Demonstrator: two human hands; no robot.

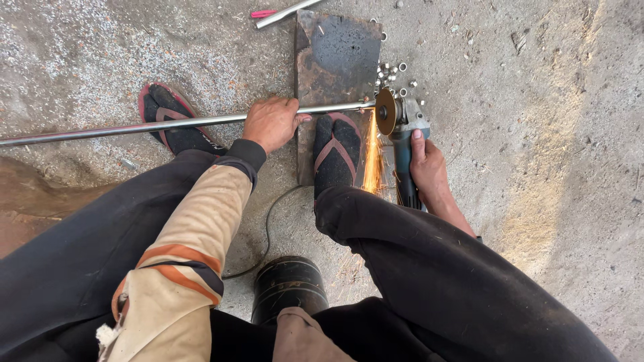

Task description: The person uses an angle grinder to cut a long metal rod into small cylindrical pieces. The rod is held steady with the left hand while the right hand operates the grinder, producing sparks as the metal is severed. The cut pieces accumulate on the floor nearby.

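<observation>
While the disc (385, 111) is biting into the end of the thin steel rod (134, 127), the main thing is to hold that rod dead still: left hand (270, 123) is clenched around it just beside the rusty steel plate (335, 60), and the right foot in its sandal (336, 151) sits on the plate close to the cut, so the rod lies across the plate and runs out left over the concrete floor (570, 167), past the left foot (173, 119). Right hand (428, 167) is wrapped on the body of the angle grinder (404, 144), grip closed. My read: keep the disc square to the rod, feed lightly, let the wheel do the work, no twisting or it may bind. Sparks (372, 161) are streaming down right beside the right foot and trouser leg, so angling the grinder to throw them away from the body would be safer. The long free length out left could chatter; pressing nearer the cut looks right. Small cut rings (396, 74) lie scattered just beyond the disc. Hard to tell: how deep the cut is, since the disc and spark glare cover the contact point; whether a guard is fitted; the rod's far left end is cut off by the frame. A cable (267, 228) runs under the leg, its route hidden. A black cylinder (288, 285) sits between the legs, purpose unclear.
</observation>
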